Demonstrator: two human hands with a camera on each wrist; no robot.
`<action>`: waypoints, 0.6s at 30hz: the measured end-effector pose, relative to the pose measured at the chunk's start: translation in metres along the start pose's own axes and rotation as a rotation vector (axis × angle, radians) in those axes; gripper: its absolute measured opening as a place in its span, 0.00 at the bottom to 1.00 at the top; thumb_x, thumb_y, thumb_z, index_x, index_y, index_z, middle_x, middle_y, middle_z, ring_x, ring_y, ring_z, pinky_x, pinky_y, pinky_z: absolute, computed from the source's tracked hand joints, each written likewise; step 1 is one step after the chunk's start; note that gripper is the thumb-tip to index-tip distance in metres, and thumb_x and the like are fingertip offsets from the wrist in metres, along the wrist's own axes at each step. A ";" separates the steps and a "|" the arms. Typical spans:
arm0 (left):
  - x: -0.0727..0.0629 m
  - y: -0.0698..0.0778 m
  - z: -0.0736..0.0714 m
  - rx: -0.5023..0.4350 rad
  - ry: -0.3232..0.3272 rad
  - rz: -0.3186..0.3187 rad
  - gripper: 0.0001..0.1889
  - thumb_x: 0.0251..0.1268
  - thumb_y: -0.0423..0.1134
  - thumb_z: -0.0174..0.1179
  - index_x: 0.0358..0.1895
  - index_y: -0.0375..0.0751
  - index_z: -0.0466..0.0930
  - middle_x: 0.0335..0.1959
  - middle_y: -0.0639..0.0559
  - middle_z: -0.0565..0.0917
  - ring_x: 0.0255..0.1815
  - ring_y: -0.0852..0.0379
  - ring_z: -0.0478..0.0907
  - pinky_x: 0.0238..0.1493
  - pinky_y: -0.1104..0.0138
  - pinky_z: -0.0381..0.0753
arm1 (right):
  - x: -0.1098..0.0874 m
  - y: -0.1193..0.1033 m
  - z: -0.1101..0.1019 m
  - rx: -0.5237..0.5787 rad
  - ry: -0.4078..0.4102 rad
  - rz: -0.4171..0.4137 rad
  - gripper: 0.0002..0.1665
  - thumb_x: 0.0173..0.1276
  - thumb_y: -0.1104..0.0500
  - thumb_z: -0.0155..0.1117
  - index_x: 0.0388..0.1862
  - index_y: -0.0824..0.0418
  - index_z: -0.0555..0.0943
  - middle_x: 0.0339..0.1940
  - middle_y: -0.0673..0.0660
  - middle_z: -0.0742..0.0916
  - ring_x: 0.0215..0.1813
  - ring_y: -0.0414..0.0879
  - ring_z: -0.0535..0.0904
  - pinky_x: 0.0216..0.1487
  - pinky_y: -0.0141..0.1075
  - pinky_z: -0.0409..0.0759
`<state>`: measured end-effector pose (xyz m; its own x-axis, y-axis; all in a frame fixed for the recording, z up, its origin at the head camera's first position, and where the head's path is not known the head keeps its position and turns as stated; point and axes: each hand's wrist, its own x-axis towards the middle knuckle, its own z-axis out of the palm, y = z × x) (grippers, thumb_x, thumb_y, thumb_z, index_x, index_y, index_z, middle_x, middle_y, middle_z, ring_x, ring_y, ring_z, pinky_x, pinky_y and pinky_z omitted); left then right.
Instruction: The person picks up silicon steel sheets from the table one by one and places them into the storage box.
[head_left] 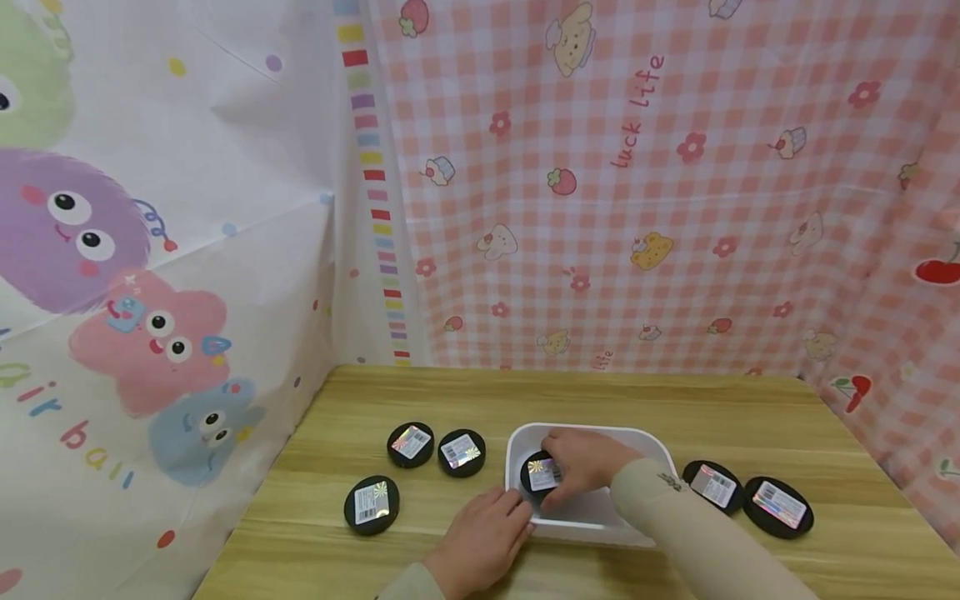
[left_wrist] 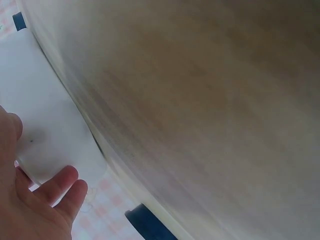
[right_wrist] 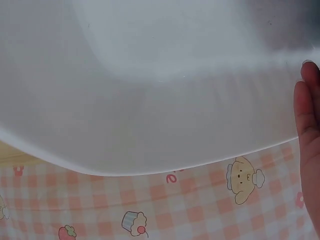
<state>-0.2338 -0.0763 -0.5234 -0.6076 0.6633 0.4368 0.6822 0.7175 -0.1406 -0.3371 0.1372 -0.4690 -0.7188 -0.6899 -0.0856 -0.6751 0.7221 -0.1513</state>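
A white plastic bin (head_left: 592, 527) stands on the wooden table. Inside it, at the left end, is a black disc (head_left: 542, 473) with a shiny white label. My right hand (head_left: 588, 460) reaches into the bin and grips this disc by its right side. At the bin's front left corner, my left hand (head_left: 483, 533) touches the outer wall with fingers extended. The left wrist view shows its fingers (left_wrist: 60, 185) against the white bin (left_wrist: 50, 110). In the right wrist view, the right hand (right_wrist: 310, 135) is at the edge, with its held disc mostly out of frame.
Left of the bin lie three labelled black discs: one at the back (head_left: 411, 444), one nearer the bin (head_left: 462, 453) and one in front (head_left: 372, 505). On the right, two more discs, one by the bin (head_left: 714, 487) and an outer one (head_left: 778, 507), lie touching. Printed cloths hang behind and beside the table.
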 end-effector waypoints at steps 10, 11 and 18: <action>0.000 0.000 -0.001 -0.023 0.001 -0.008 0.07 0.79 0.48 0.51 0.41 0.52 0.74 0.39 0.59 0.76 0.41 0.60 0.74 0.46 0.67 0.76 | 0.005 -0.007 0.003 -0.059 -0.026 0.008 0.41 0.43 0.30 0.78 0.45 0.58 0.81 0.34 0.43 0.78 0.35 0.37 0.72 0.40 0.34 0.76; 0.000 0.000 0.000 -0.026 0.001 -0.010 0.07 0.78 0.48 0.51 0.41 0.52 0.74 0.39 0.59 0.76 0.41 0.60 0.74 0.46 0.67 0.76 | 0.006 -0.007 0.004 -0.063 -0.026 0.005 0.41 0.43 0.30 0.78 0.45 0.58 0.81 0.34 0.43 0.78 0.34 0.37 0.71 0.39 0.33 0.76; -0.001 0.000 0.003 -0.022 -0.008 -0.013 0.07 0.79 0.48 0.51 0.43 0.52 0.74 0.39 0.59 0.76 0.42 0.60 0.73 0.47 0.67 0.76 | 0.008 -0.008 0.008 -0.059 -0.023 0.000 0.40 0.43 0.31 0.79 0.45 0.58 0.81 0.34 0.44 0.77 0.33 0.36 0.71 0.37 0.31 0.75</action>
<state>-0.2348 -0.0762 -0.5262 -0.6196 0.6560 0.4310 0.6833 0.7210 -0.1151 -0.3363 0.1254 -0.4769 -0.7153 -0.6903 -0.1086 -0.6841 0.7234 -0.0928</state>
